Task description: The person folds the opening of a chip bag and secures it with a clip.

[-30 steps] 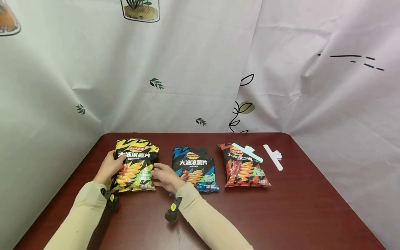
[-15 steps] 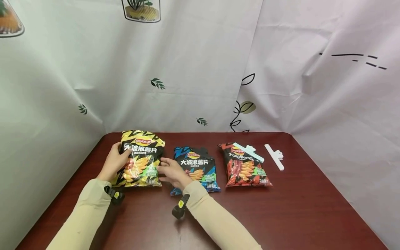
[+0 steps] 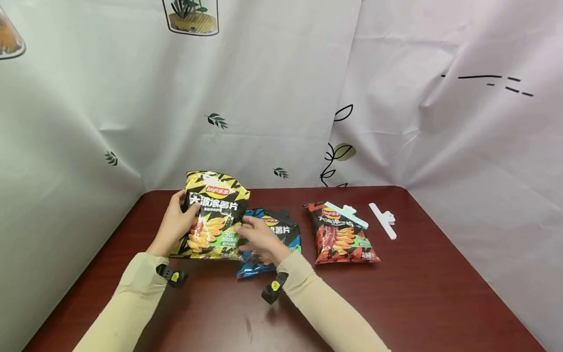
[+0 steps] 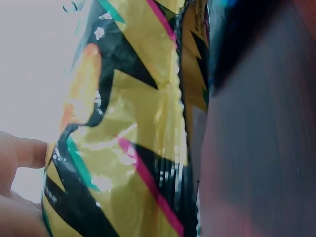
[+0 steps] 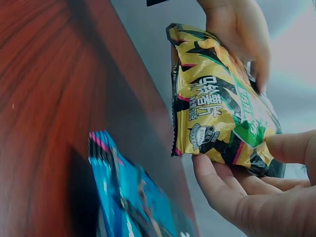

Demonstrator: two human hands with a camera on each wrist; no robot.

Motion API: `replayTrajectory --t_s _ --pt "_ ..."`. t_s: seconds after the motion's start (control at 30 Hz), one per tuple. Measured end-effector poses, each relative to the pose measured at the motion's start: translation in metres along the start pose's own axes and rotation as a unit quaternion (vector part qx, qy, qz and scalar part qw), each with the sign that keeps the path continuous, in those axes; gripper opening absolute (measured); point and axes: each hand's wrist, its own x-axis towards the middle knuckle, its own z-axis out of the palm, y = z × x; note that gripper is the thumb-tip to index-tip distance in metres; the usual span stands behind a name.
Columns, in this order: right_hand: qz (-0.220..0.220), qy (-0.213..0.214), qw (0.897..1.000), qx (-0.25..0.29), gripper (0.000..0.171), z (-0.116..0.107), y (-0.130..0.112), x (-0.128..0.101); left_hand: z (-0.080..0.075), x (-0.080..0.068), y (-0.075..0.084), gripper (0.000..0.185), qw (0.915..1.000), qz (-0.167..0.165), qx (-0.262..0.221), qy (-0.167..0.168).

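A yellow and black bag of chips [image 3: 215, 208] is held upright between both hands, its lower seal lifted off the table in the right wrist view. My left hand [image 3: 175, 222] grips its left edge, thumb across the front. On the opposite edge my right hand [image 3: 263, 238] pinches the lower corner, thumb in front and fingers behind. Just behind the right hand lies a blue bag of chips [image 3: 288, 233], partly covered by that hand and the yellow bag; a dark bag clip [image 3: 282, 213] shows near its top.
A red bag of chips [image 3: 330, 239] lies farther right with a pale bag clip [image 3: 347, 215] across its upper part. Beside it, a white bag clip [image 3: 383, 222] rests on the dark red table [image 3: 396, 293]. A printed white curtain [image 3: 272, 98] hangs behind the table.
Both hands have raised the yellow bag and carried it to the right, so it now overlaps the blue bag in the head view. The red bag and clips stay put.
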Motion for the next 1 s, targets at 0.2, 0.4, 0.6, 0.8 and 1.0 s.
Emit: replayTrajectory --t_s 0.2,0.4,0.6,0.8,1.0 --pt "-0.006 -0.004 1.000 -0.019 0.062 -0.015 -0.008 -0.010 0.009 -0.004 0.012 0.072 0.9999 0.009 -0.014 0.000" --pt "-0.011 0.001 0.999 -0.039 0.061 -0.025 -0.014 -0.020 0.019 -0.007 0.020 0.071 0.9996 0.012 -0.027 0.000" --pt "-0.020 0.015 0.998 -0.059 0.060 -0.037 -0.016 -0.030 0.032 -0.011 0.026 0.070 0.9985 0.015 -0.052 -0.009" --pt "-0.026 0.024 0.997 -0.075 0.060 -0.046 -0.015 -0.040 0.045 -0.014 0.029 0.069 0.9969 0.020 -0.075 -0.013" --pt "-0.027 0.039 0.996 -0.073 0.061 -0.057 -0.016 -0.049 0.060 -0.018 0.033 0.068 0.9941 0.027 -0.104 -0.018"
